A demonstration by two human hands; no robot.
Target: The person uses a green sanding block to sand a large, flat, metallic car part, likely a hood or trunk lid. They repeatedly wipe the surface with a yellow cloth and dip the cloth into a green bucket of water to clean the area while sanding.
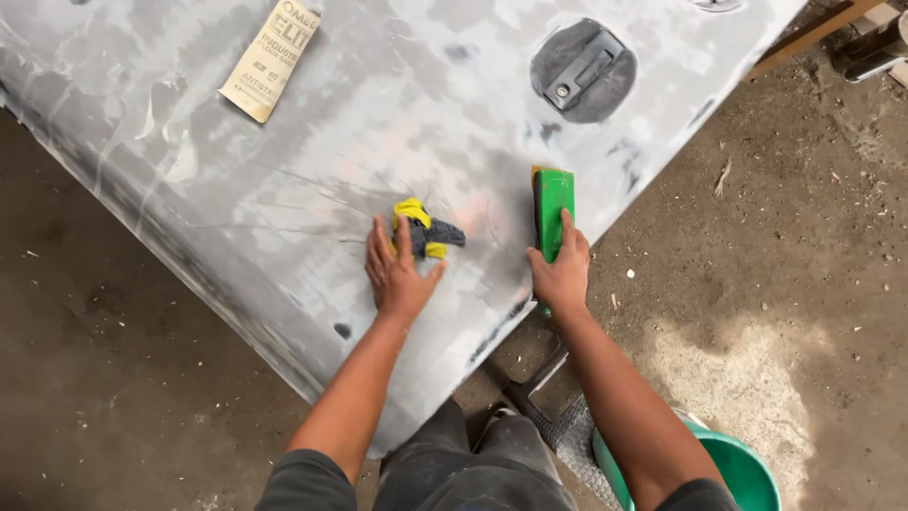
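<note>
A large grey, sanded metal panel (312, 123) lies tilted across the view. My left hand (397, 274) presses flat on it with fingers spread, its fingertips on a yellow and grey rag (426, 229). My right hand (562, 270) grips the near end of a green sanding block (552, 208), which lies flat on the panel close to its right edge. The two hands are about a hand's width apart.
A folded sheet of tan sandpaper (270, 59) lies on the panel at the upper left. A dark round recess with a latch (582, 71) sits at the upper right. A green bucket (742, 468) stands on the dirt floor (785, 284) by my right arm.
</note>
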